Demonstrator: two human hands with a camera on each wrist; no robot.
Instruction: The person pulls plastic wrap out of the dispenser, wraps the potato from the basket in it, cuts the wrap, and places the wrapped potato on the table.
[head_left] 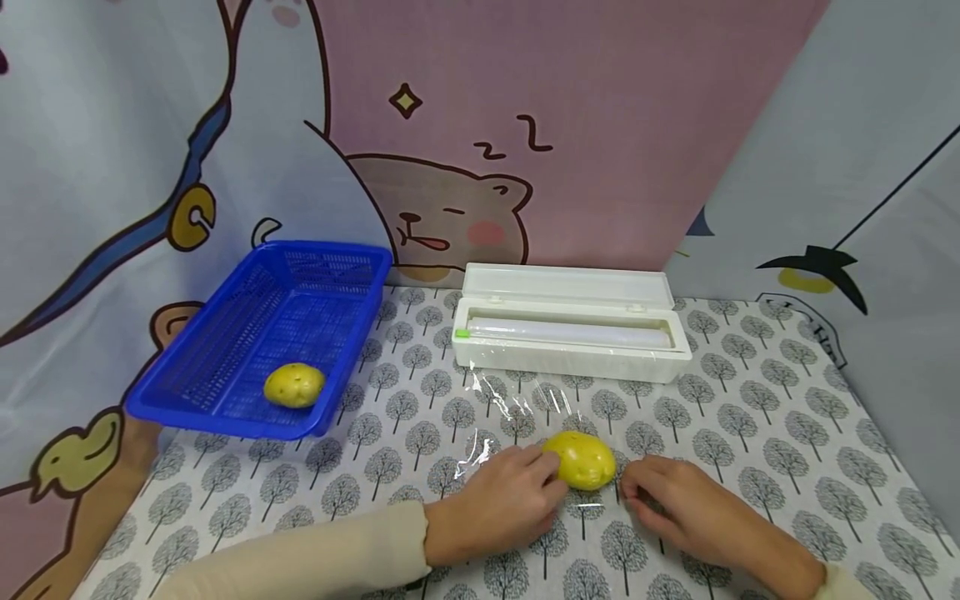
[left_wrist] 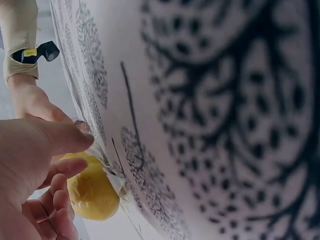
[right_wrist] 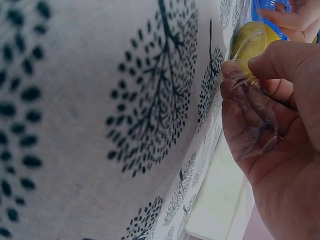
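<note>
A yellow potato (head_left: 581,460) lies on the table on clear cling film (head_left: 517,417), which stretches back toward a white dispenser box. My left hand (head_left: 506,500) is at the potato's left side, its fingertips right at the skin. In the left wrist view, the left thumb (left_wrist: 75,137) and forefinger stand apart, the other fingers loosely bent beside the potato. On the potato's right, my right hand (head_left: 686,504) pinches a crumpled edge of the film between thumb and fingers; folds of film hang over its fingers (right_wrist: 245,117) in the right wrist view.
The white cling film box (head_left: 570,358) stands open at the back, a film roll (head_left: 570,332) and a green slider at its left end inside. A blue basket (head_left: 225,425) on the left holds another potato (head_left: 294,385). Printed cloth walls (head_left: 600,125) surround the tree-patterned tablecloth.
</note>
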